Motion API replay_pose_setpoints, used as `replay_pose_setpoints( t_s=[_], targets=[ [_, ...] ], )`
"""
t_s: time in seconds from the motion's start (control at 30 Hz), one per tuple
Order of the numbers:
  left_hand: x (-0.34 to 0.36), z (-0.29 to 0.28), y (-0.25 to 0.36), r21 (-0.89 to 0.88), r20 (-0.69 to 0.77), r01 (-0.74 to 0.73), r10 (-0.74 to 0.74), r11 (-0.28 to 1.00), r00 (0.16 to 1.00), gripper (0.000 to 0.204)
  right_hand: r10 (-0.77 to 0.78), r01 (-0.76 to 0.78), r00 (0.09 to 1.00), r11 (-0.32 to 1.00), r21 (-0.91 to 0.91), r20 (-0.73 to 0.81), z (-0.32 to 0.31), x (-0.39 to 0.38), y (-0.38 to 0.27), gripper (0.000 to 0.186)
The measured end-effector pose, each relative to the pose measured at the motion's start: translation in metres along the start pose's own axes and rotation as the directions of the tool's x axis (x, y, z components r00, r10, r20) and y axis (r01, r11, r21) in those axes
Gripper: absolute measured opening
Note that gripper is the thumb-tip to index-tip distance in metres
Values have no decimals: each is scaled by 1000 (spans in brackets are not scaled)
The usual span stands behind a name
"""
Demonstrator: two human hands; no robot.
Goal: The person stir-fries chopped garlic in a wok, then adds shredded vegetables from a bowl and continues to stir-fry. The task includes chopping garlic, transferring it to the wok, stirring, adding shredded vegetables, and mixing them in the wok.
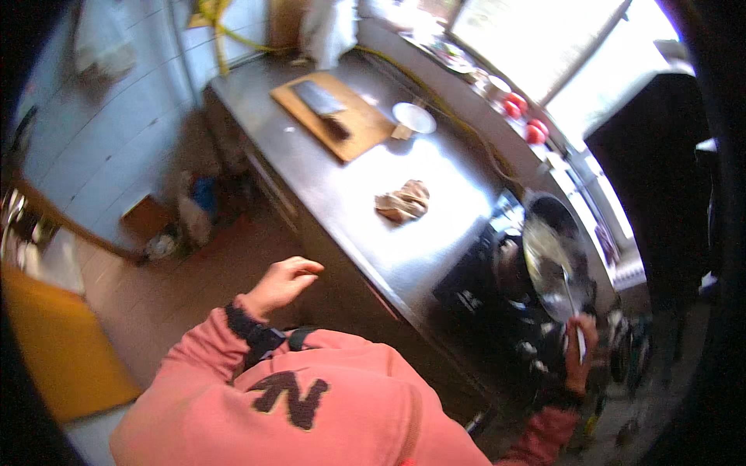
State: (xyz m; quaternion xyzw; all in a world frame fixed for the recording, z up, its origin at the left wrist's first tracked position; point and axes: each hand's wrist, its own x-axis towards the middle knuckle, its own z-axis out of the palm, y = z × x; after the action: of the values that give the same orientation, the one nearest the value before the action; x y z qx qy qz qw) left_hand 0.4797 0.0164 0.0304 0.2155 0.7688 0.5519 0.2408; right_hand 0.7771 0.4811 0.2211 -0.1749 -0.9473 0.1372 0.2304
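Note:
A dark wok (559,225) sits on the black stove (482,283) at the right, with pale yellowish food (546,252) in it. My right hand (580,349) is closed around the pale handle of a spatula (571,293) by the wok's near rim. The spatula's metal shaft reaches into the wok; its far end is blurred against the food. My left hand (286,284) hangs in the air in front of the counter, holding nothing, its fingers loosely stretched out and touching no object.
On the metal counter (342,217) lie a crumpled brownish cloth (403,202) and a wooden cutting board (361,128) with a cleaver (317,97) on it. Beside the board stands a white dish (414,117). Several red tomatoes (535,131) rest on the windowsill.

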Motion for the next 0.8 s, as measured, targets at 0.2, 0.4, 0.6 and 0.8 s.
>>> replay_pose_setpoints(
  t_s=[0.2,0.4,0.6,0.8],
  targets=[
    [15,-25,-12,-70,24,26,-25,997,999,23,-245,235,962,968,-92,-118,30,-33,-11,13],
    [30,-68,-21,28,-14,30,-29,999,999,23,184,-185,983,970,-156,-20,53,-49,-4,53],
    [97,-123,-39,197,-124,-146,172,970,977,24,448,-496,833,865,-81,-325,73,-79,-16,54],
    [249,-187,-72,423,-276,-111,244,899,930,25,520,-609,754,782,-133,-400,66,-112,-37,57]
  ],
)
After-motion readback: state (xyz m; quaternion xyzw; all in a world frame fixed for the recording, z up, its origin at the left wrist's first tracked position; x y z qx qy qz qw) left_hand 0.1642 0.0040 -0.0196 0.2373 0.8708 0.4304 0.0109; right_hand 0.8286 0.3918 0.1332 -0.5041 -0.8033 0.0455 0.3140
